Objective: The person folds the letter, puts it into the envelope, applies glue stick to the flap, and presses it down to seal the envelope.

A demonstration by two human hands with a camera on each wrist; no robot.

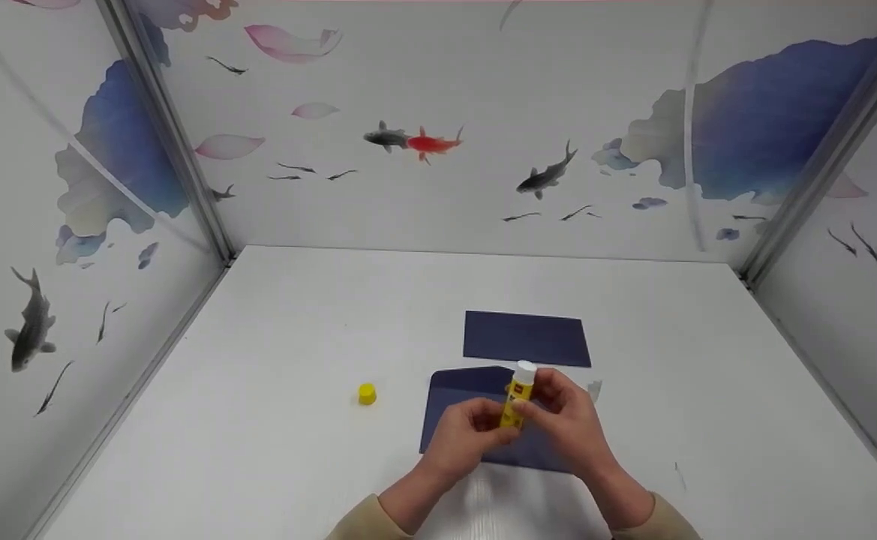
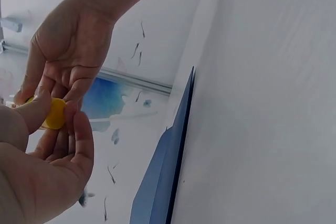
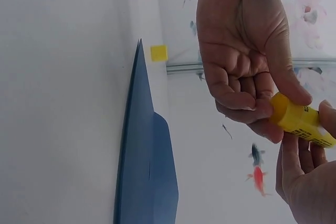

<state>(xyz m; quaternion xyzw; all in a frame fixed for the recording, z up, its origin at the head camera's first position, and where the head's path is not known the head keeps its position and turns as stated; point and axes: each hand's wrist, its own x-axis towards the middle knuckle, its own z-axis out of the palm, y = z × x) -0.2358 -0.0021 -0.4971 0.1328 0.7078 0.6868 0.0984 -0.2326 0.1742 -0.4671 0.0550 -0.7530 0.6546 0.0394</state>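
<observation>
Both hands hold an uncapped yellow glue stick [image 1: 519, 391], upright with its white end on top, above a dark blue envelope [image 1: 449, 397]. My left hand [image 1: 461, 439] pinches the yellow base at the bottom, fingers curled, as the right wrist view also shows. My right hand [image 1: 577, 427] grips the barrel [image 3: 304, 125] with its thumb across the front. The envelope lies flat on the white table with its flap spread toward the far side, partly hidden by the hands. To the left sits the yellow cap [image 1: 367, 394].
A dark blue rectangular sheet [image 1: 527, 339] lies just beyond the envelope. Beside the right hand is a small pale scrap [image 1: 594, 390]. White panels [image 1: 453, 210] printed with fish and petals enclose the white table [image 1: 273, 330] at the back and both sides.
</observation>
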